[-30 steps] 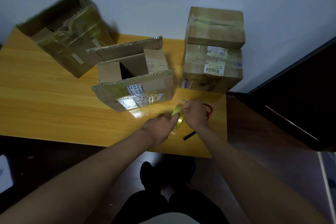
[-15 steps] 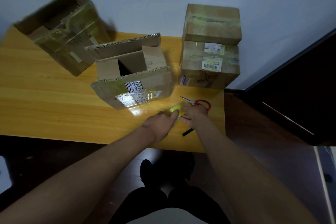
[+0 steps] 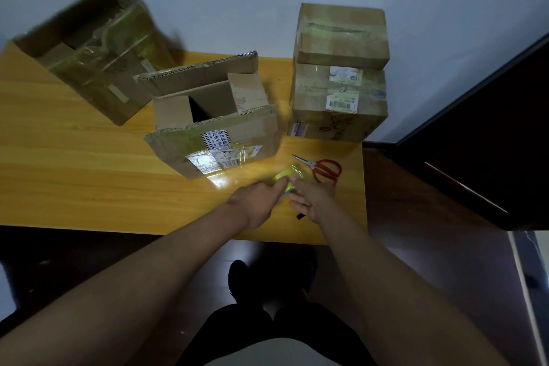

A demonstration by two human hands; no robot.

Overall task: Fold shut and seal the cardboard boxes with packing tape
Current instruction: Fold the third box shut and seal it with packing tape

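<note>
An open cardboard box (image 3: 214, 140) with its flaps up stands mid-table, labels on its near side. In front of it, a yellowish roll of packing tape (image 3: 285, 176) is held between my hands. My left hand (image 3: 258, 200) grips the roll from the left. My right hand (image 3: 312, 197) touches it from the right, fingers pinched at its edge with a clear strip of tape lifted above. A second open box (image 3: 95, 50) lies tilted at the back left. Two closed, taped boxes (image 3: 338, 71) are stacked at the back right.
Red-handled scissors (image 3: 322, 168) lie on the yellow wooden table (image 3: 74, 175) just right of my hands. A small black object (image 3: 300, 216) pokes out under my right wrist. The table's right edge borders a dark door and floor.
Both hands with the tape roll have moved slightly away from me toward the open box. The scissors, hidden by my right hand a second ago, are now fully uncovered.
</note>
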